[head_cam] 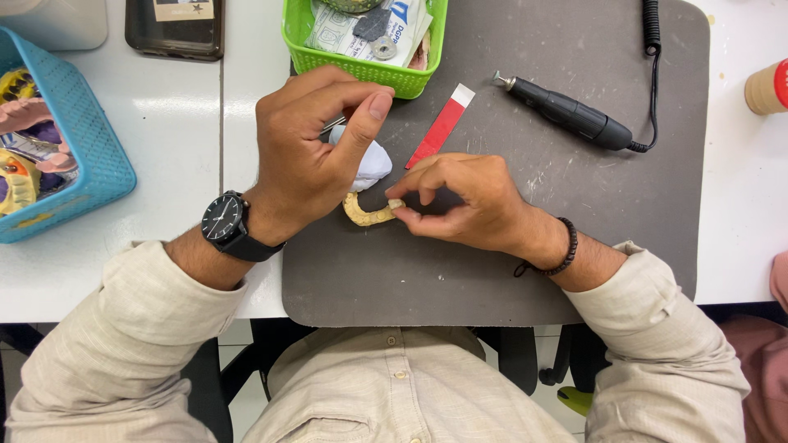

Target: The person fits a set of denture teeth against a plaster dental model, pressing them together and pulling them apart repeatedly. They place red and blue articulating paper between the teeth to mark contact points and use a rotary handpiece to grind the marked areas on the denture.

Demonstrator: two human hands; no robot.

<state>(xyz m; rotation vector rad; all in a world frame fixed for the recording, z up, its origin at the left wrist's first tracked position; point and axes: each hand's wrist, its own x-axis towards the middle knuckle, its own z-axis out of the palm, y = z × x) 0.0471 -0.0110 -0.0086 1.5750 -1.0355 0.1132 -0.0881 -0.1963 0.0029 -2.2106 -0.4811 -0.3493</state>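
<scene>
Right hand [472, 205] pinches one end of the arch [371, 213], left hand [316, 148] clamps a thin tool [332, 125] — looks light, stiff, brittle; hold at the ends.

Bright, even overhead light; sharp, soft shadows

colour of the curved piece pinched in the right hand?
Pale yellowish-tan, like wax. The curved piece shows best in the head view, held by the right hand over the grey mat.

Yellowish curved dental arch cast [367, 215], lying on grey mat, right end pinched between fingertips
</scene>
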